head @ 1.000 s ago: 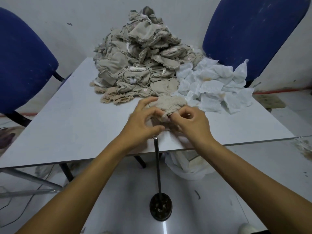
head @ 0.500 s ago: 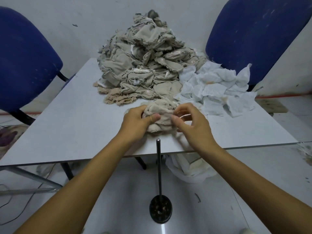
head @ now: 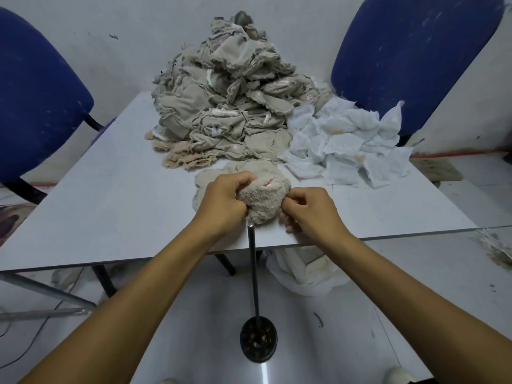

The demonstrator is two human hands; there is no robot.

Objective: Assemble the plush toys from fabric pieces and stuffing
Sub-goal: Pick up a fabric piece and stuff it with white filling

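Note:
A beige plush fabric piece (head: 261,199) lies near the front edge of the grey table (head: 116,195), partly turned so its fuzzy side bulges out, with a small pink mark near its top. My left hand (head: 223,199) grips its left side with curled fingers. My right hand (head: 307,209) pinches its right edge. Behind it rises a tall heap of beige fabric pieces (head: 227,98). To the right of the heap lies a spread of white fabric pieces (head: 346,142).
A thin metal rod (head: 253,273) on a round black base (head: 258,342) stands on the floor just in front of the table edge. Blue chairs stand at back left (head: 36,98) and back right (head: 410,51). A white bag (head: 302,273) sits under the table.
Both hands have worked the piece so more of its fuzzy side bulges out between them. The left hand has closed tighter on it, and the piece sits lower, near the rod's tip.

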